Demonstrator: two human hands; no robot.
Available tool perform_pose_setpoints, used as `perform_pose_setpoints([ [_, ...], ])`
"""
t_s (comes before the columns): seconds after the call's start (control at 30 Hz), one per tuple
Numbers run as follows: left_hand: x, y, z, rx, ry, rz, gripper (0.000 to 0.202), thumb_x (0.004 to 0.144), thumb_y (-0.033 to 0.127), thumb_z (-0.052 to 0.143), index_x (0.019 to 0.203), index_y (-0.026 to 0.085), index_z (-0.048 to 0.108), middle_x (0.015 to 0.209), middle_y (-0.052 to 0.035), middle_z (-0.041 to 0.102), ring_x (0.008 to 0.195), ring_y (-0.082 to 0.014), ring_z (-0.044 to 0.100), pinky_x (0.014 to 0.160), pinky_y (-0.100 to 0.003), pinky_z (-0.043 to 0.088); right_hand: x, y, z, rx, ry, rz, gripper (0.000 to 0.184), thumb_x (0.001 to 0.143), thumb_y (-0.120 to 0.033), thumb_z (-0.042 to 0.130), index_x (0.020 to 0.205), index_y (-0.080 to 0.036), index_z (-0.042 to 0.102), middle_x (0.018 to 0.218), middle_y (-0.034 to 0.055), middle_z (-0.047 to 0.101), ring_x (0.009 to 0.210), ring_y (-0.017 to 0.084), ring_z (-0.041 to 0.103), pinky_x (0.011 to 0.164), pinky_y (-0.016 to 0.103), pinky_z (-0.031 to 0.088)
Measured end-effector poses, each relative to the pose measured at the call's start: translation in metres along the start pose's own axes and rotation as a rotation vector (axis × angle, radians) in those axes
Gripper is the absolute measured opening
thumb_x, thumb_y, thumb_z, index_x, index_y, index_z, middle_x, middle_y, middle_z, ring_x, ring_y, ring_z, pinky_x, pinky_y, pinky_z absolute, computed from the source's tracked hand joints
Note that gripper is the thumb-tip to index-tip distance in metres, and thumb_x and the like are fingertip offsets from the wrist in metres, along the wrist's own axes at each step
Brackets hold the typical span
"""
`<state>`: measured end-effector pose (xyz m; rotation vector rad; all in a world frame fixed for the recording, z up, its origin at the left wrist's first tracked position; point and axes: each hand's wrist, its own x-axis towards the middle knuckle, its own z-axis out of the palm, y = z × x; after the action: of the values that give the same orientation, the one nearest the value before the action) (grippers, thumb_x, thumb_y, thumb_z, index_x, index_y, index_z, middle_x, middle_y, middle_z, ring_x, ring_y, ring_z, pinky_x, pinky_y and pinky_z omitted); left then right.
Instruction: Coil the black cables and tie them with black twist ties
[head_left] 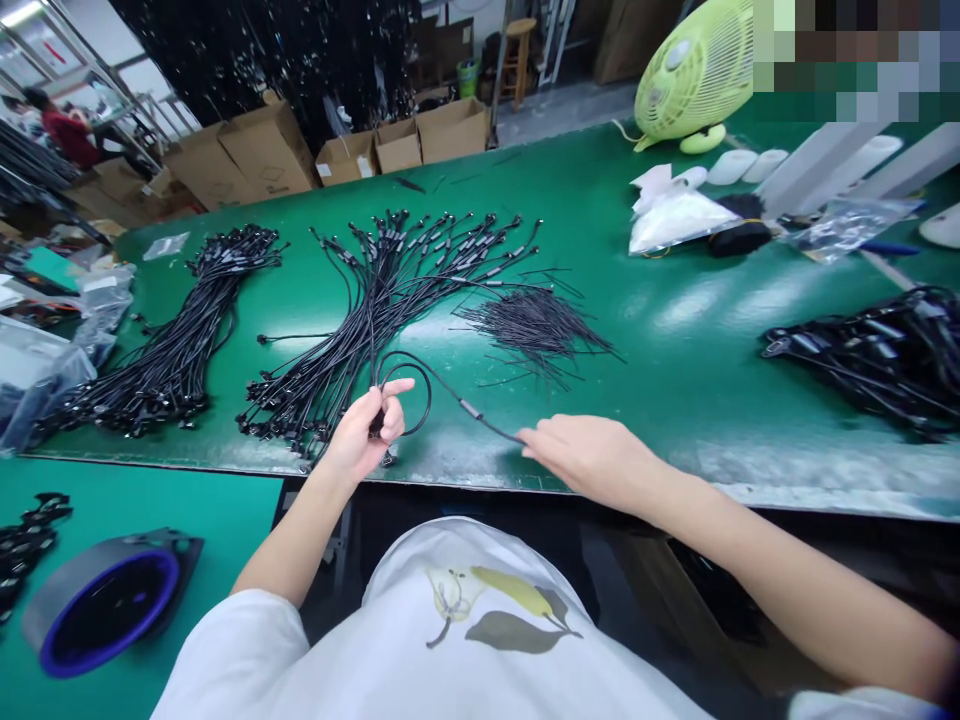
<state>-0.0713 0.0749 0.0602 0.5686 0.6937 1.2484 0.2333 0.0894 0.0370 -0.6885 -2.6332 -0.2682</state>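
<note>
A thin black cable (429, 384) runs between my two hands, bent into a loop beside my left fingers. My left hand (369, 425) is closed on it near the table's front edge, thumb and fingers pinching. To the right, my right hand (592, 452) grips the cable's other end, which its fingers hide. A grey sleeve (471, 409) sits on the stretch between them. Just behind my left hand lies a spread bundle of black cables (382, 300) with connectors at their ends. A heap of short thin black ties (536, 325) rests right of that bundle.
Another cable bundle (206, 310) lies at left, and bagged black cables (877, 350) at right. A green fan (694, 75), a white plastic bag (679, 222) and white rolls stand at back right. Cardboard boxes (270, 150) line the far edge. A tape roll (112, 610) is at lower left.
</note>
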Motion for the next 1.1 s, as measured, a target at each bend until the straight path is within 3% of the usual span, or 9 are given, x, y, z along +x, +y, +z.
perform_pose_setpoints([
  [0.17,0.012,-0.002,-0.009,-0.234,0.142,-0.008,0.037,0.091,-0.001,0.043,0.126,0.006,0.054,0.076,-0.0001,0.061,0.058,-0.002,0.054,0.056,-0.012,0.044,0.003,-0.008,-0.014,-0.073,0.05,0.048,0.027,0.099,-0.024,0.043,0.084,-0.016,0.063,0.061,0.0004,0.053,0.058,0.013,0.046,0.058,0.028,0.028],
  [0.3,0.009,0.007,-0.012,-0.428,0.188,-0.068,0.035,0.099,0.015,0.04,0.132,0.01,0.048,0.07,0.0029,0.057,0.048,-0.0002,0.049,0.045,-0.011,0.038,-0.006,0.011,-0.024,-0.245,0.152,0.2,0.02,0.096,-0.023,0.048,0.088,-0.015,0.064,0.064,0.0007,0.057,0.06,0.013,0.048,0.058,0.027,0.03],
  [0.4,0.007,0.011,-0.009,-0.456,0.185,-0.02,0.035,0.1,0.014,0.035,0.132,0.012,0.049,0.066,0.0034,0.055,0.053,-0.0017,0.053,0.053,-0.012,0.042,-0.012,0.017,-0.024,-0.232,0.149,0.189,0.019,0.096,-0.023,0.049,0.09,-0.014,0.065,0.065,0.0005,0.058,0.061,0.013,0.05,0.059,0.026,0.032],
  [0.6,0.005,0.013,-0.006,-0.334,0.124,-0.056,0.031,0.1,0.022,0.039,0.122,0.008,0.055,0.045,0.0108,0.033,0.035,-0.0028,0.034,0.041,-0.015,0.031,-0.017,0.011,-0.012,-0.134,0.054,0.155,0.024,0.098,-0.025,0.044,0.092,-0.017,0.065,0.065,0.0,0.06,0.06,0.013,0.052,0.058,0.027,0.032],
  [0.77,0.002,0.015,-0.006,-0.344,0.133,-0.054,0.038,0.096,0.006,0.035,0.129,0.014,0.052,0.06,0.0067,0.046,0.043,0.0007,0.043,0.045,-0.009,0.034,-0.017,0.014,-0.014,-0.064,0.031,0.22,0.026,0.098,-0.026,0.042,0.096,-0.017,0.066,0.071,0.0018,0.065,0.064,0.013,0.056,0.06,0.027,0.036],
  [0.87,-0.002,0.014,-0.004,-0.276,0.131,-0.036,0.036,0.095,0.012,0.041,0.128,0.02,0.054,0.066,0.0053,0.049,0.046,0.0002,0.043,0.046,-0.01,0.035,-0.016,0.017,-0.012,-0.076,0.037,0.208,0.026,0.098,-0.026,0.043,0.092,-0.016,0.066,0.067,0.0016,0.063,0.062,0.013,0.055,0.058,0.027,0.034],
  [0.97,-0.002,0.006,-0.001,-0.139,0.12,-0.019,0.024,0.091,0.018,0.054,0.113,0.018,0.063,0.07,0.0025,0.054,0.056,-0.003,0.05,0.053,-0.013,0.04,-0.012,0.013,-0.002,-0.096,-0.025,0.175,0.029,0.098,-0.026,0.043,0.08,-0.016,0.064,0.061,0.0017,0.059,0.057,0.013,0.051,0.055,0.028,0.028],
  [1.03,-0.001,-0.006,0.001,0.036,0.081,-0.01,0.016,0.087,0.024,0.063,0.099,0.015,0.066,0.073,-0.0013,0.06,0.063,-0.0073,0.056,0.058,-0.017,0.044,-0.008,0.002,0.007,-0.021,-0.108,0.11,0.033,0.097,-0.025,0.043,0.07,-0.017,0.06,0.059,0.002,0.057,0.054,0.013,0.049,0.054,0.028,0.026],
  [1.1,0.0,-0.022,0.004,0.278,0.007,0.011,0.023,0.084,0.035,0.066,0.094,0.013,0.067,0.085,-0.0078,0.068,0.077,-0.0146,0.063,0.069,-0.025,0.049,-0.002,-0.014,0.015,0.127,-0.193,-0.005,0.034,0.096,-0.024,0.043,0.067,-0.017,0.058,0.058,0.0017,0.058,0.052,0.012,0.048,0.053,0.028,0.024],
])
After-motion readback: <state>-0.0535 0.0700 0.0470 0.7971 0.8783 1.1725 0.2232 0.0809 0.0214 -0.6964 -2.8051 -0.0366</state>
